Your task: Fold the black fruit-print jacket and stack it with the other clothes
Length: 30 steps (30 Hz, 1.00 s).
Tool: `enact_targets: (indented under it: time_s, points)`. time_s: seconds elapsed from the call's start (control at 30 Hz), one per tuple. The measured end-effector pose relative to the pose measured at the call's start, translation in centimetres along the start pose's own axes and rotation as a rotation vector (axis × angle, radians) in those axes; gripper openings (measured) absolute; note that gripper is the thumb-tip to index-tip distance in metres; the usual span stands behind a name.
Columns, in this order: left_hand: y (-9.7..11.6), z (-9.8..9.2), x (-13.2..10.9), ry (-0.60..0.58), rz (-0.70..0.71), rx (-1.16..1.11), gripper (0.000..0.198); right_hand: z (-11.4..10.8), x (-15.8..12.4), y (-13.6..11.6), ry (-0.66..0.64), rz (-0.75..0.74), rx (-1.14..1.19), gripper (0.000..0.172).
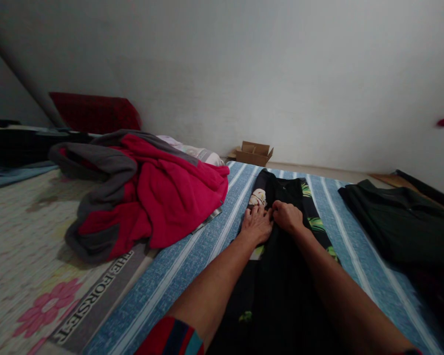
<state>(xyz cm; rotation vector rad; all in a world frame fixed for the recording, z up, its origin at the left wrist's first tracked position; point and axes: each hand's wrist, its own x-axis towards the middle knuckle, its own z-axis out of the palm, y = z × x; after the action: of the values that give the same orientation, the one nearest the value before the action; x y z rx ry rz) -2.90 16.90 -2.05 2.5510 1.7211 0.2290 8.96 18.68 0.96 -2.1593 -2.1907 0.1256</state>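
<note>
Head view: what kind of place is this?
Probably a bedroom in a home: a blue striped bedsheet, a heap of red and grey cloth, and a dark red pillow by the wall.

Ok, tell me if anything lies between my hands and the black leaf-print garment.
Nothing visible does. The left hand lies flat and the right hand curled, both directly on the black garment with green leaf prints. The crumpled red-and-grey fleece sits clear to the left, the dark green garment to the right.
</note>
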Motion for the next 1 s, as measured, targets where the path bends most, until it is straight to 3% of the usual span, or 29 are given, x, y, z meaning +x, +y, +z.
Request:
enact_targets:
  time_s: [0.17, 0.33, 0.57, 0.7, 0.8, 0.9, 1.0]
  points:
    - [-0.9, -2.2, -0.7, -0.171, 0.199, -0.009, 0.039, -0.4, -0.2, 0.2, -0.020, -0.024, 0.010, 0.031]
    - [-1.8, -4.1, -3.8, -0.212, 0.313, 0.017, 0.034, -1.2, -1.0, 0.2, -0.025, -0.073, 0.027, 0.032]
    - [-1.0, -2.7, -8.7, -0.218, 0.253, 0.016, 0.054, -3.1, -5.1, -1.0, -0.013, -0.179, -0.017, 0.037]
    - [-0.3, -1.8, -9.1, -0.155, 0.200, -0.005, 0.049, -3.8, -8.5, -1.6, -0.112, -0.323, -0.048, 0.033]
    - [0.1, -1.5, -9.1, -0.096, 0.165, -0.035, 0.045, -3.7, -10.3, -2.0, -0.164, -0.394, -0.062, 0.040]
    - [0.4, -1.2, -9.2, -0.078, 0.170, -0.037, 0.041, -3.2, -11.0, -2.4, -0.158, -0.401, -0.061, 0.043]
    - [0.3, -1.0, -9.5, -0.058, 0.198, -0.075, 0.042, -2.9, -11.1, -2.7, -0.126, -0.393, -0.037, 0.033]
